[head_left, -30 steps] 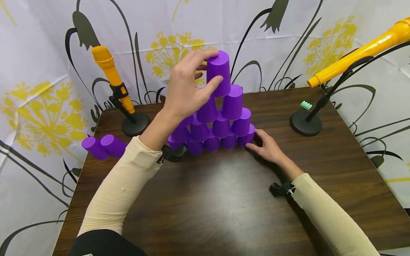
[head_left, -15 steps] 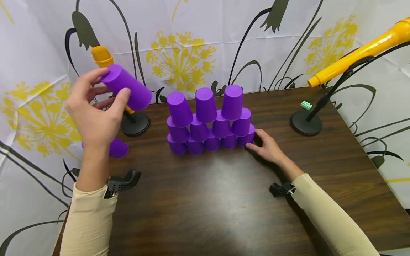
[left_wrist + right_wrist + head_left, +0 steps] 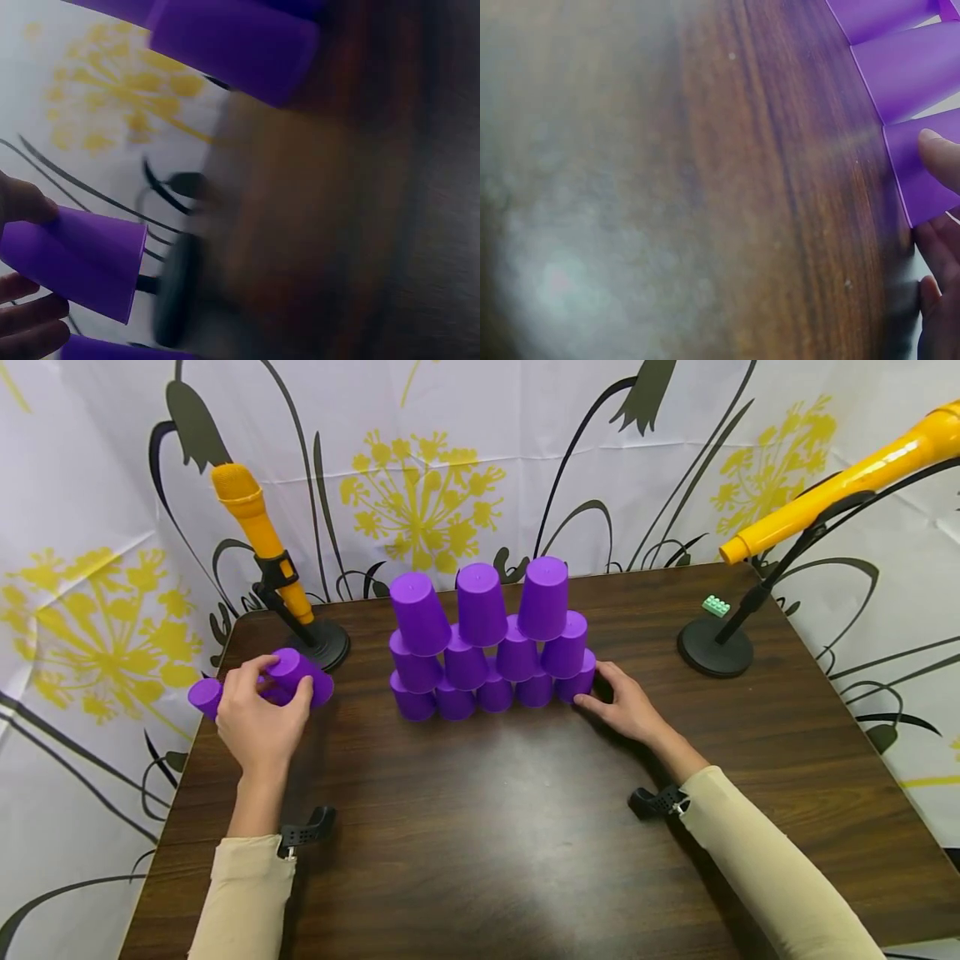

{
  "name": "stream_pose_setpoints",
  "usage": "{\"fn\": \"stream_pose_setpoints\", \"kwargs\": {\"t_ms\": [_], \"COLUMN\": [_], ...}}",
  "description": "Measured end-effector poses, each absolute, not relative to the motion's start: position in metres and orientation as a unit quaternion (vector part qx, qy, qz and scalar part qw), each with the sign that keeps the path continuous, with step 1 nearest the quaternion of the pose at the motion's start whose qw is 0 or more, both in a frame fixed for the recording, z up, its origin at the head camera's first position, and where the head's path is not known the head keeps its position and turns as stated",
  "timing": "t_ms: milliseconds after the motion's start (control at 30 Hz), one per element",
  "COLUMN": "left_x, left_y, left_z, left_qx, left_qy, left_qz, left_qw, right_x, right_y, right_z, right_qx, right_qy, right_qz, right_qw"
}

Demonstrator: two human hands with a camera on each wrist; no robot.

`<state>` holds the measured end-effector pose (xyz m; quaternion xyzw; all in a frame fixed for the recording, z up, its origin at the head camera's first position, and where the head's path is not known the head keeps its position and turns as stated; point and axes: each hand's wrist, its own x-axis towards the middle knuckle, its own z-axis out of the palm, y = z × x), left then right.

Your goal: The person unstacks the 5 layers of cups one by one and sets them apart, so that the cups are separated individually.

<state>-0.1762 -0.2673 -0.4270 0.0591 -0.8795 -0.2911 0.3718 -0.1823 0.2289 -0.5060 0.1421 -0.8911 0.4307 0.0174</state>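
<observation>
My left hand [image 3: 264, 710] grips a purple cup [image 3: 82, 262] between thumb and fingers, low at the table's left side. Beside it is another purple cup [image 3: 204, 695], partly hidden by that hand. Mid-table stands a three-tier stack of upside-down purple cups, with three on its top row, including a middle top cup [image 3: 482, 604]. My right hand [image 3: 630, 703] holds the rightmost bottom cup [image 3: 576, 681], its thumb on the front and fingers at the side. In the right wrist view this cup [image 3: 922, 169] rests rim-down on the wood.
A yellow microphone [image 3: 258, 518] on a black stand is at the back left, close beyond my left hand. Another yellow microphone [image 3: 840, 485] leans over the right side, its round base [image 3: 716, 649] on the table [image 3: 480, 860]. A small green toy brick [image 3: 716, 606] lies near it.
My left hand has carried a purple cup away from above the stack, leftward and down to the loose cups. Three cups now form the top row. My right hand has stayed put.
</observation>
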Motion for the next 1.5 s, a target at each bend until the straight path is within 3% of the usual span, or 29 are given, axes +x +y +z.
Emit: {"fn": "stream_pose_setpoints", "kwargs": {"t_ms": [367,900,1067,1267,1400,1500], "left_x": [-0.176,-0.173,-0.173,-0.176,-0.172,-0.171], "left_y": [-0.276,-0.275,-0.269,-0.239,-0.205,-0.182], "left_z": [-0.462,-0.465,-0.445,-0.398,-0.364,-0.347], "left_qx": [0.072,0.085,0.073,0.001,-0.084,-0.146], "left_qy": [-0.903,-0.910,-0.895,-0.857,-0.831,-0.818], "left_qz": [-0.247,-0.238,-0.231,-0.263,-0.334,-0.386], "left_qw": [0.344,0.329,0.376,0.443,0.436,0.400], "right_x": [-0.183,-0.182,-0.182,-0.182,-0.182,-0.182], "right_y": [0.229,0.227,0.228,0.229,0.229,0.229], "right_z": [-0.509,-0.510,-0.508,-0.509,-0.509,-0.509], "right_qx": [0.146,0.144,0.144,0.143,0.143,0.144], "right_qy": [-0.892,-0.892,-0.892,-0.893,-0.892,-0.891], "right_qz": [0.427,0.428,0.427,0.426,0.427,0.429], "right_qw": [0.021,0.030,0.028,0.029,0.030,0.031]}}
